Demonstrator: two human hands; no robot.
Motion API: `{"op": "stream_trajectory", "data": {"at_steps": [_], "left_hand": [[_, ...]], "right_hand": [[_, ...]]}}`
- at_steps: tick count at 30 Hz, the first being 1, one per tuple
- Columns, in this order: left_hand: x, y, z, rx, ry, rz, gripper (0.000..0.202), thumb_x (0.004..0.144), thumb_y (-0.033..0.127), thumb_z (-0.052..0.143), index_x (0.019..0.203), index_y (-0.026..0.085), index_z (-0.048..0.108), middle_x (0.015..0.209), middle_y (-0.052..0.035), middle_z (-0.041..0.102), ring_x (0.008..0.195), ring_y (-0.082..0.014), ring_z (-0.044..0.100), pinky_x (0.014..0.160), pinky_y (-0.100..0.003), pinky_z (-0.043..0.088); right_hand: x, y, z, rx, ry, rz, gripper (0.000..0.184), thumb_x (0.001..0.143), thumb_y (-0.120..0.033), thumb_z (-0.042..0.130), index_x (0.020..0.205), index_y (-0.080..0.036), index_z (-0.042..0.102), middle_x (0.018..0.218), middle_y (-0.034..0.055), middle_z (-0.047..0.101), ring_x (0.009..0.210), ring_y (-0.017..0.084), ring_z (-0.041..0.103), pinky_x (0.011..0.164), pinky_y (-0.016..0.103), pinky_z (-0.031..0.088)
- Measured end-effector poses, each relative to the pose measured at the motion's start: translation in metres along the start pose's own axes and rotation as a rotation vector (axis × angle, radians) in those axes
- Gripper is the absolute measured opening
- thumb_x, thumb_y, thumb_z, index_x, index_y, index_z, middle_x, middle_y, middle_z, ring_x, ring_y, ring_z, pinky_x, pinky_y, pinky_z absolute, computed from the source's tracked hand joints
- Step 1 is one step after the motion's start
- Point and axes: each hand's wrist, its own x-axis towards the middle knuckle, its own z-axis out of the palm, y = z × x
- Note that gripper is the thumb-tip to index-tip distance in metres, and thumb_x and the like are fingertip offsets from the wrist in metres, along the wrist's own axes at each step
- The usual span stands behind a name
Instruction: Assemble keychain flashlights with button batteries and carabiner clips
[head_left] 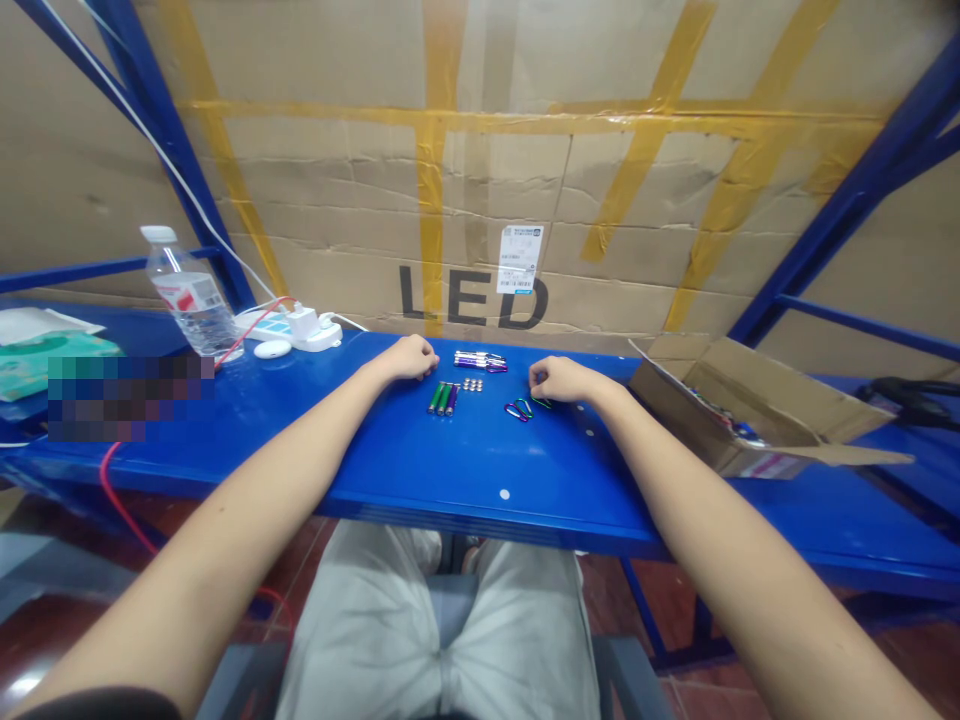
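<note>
My left hand (412, 357) rests on the blue table in a loose fist, with nothing visible in it. Beside it lie green and purple metal tubes (444, 398) in a row, a small group of silver button cells (473, 384), and a bundle of silver and purple pieces with clips (481, 361). My right hand (559, 378) is curled closed on the table at the right of these, also with nothing visible in it. Close under its fingers are small coloured carabiners (518, 409); a green carabiner (541, 403) lies partly behind the hand.
An open cardboard box (765, 465) with small items stands at the right. On the left are a water bottle (191, 295), a white power strip (322, 337) with cables, a round white object (272, 349) and a green packet (56, 360). Taped cardboard (345, 200) backs the table (450, 470).
</note>
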Motion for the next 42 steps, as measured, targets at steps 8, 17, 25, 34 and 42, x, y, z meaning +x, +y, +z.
{"op": "stream_trajectory", "data": {"at_steps": [8, 17, 25, 34, 42], "left_hand": [[-0.002, 0.002, -0.001, 0.021, -0.011, -0.017, 0.023, 0.081, 0.032, 0.060, 0.066, 0.015, 0.064, 0.074, -0.0075, 0.072, 0.059, -0.0140, 0.062, 0.056, -0.025, 0.043], [0.000, 0.002, -0.001, 0.023, -0.018, -0.022, 0.021, 0.080, 0.031, 0.061, 0.067, 0.015, 0.065, 0.074, -0.0075, 0.072, 0.060, -0.0140, 0.062, 0.057, -0.024, 0.044], [0.003, -0.002, 0.000, 0.006, -0.009, -0.010, 0.021, 0.077, 0.033, 0.063, 0.067, 0.015, 0.066, 0.074, -0.0076, 0.072, 0.059, -0.0144, 0.062, 0.058, -0.025, 0.045], [0.003, 0.003, 0.008, 0.052, 0.158, 0.131, 0.018, 0.082, 0.027, 0.058, 0.083, 0.016, 0.073, 0.094, -0.0090, 0.075, 0.087, -0.0205, 0.065, 0.083, -0.030, 0.047], [0.017, 0.019, 0.025, 0.198, 0.107, 0.476, 0.029, 0.090, 0.026, 0.052, 0.106, 0.018, 0.074, 0.115, -0.0084, 0.069, 0.112, -0.0234, 0.057, 0.104, -0.036, 0.039]], "right_hand": [[-0.004, -0.002, -0.004, -0.006, -0.051, -0.035, 0.007, 0.071, -0.018, 0.062, 0.074, -0.019, 0.068, 0.072, -0.0002, 0.066, 0.066, 0.013, 0.057, 0.058, 0.023, 0.039], [-0.004, -0.006, -0.002, -0.033, -0.064, -0.026, 0.003, 0.072, -0.020, 0.064, 0.071, -0.019, 0.067, 0.070, 0.0003, 0.065, 0.064, 0.013, 0.057, 0.056, 0.024, 0.038], [-0.004, -0.005, -0.002, -0.030, -0.062, -0.021, 0.004, 0.072, -0.022, 0.066, 0.069, -0.019, 0.066, 0.069, 0.0004, 0.064, 0.063, 0.013, 0.057, 0.055, 0.024, 0.036], [-0.005, -0.007, -0.003, -0.028, -0.066, -0.002, 0.009, 0.075, -0.027, 0.065, 0.070, -0.019, 0.065, 0.074, 0.0023, 0.067, 0.065, 0.015, 0.058, 0.055, 0.025, 0.037], [-0.001, -0.007, -0.002, 0.005, 0.148, 0.025, 0.018, 0.082, -0.023, 0.054, 0.089, -0.016, 0.069, 0.095, 0.0107, 0.073, 0.082, 0.021, 0.063, 0.068, 0.027, 0.042]]}}
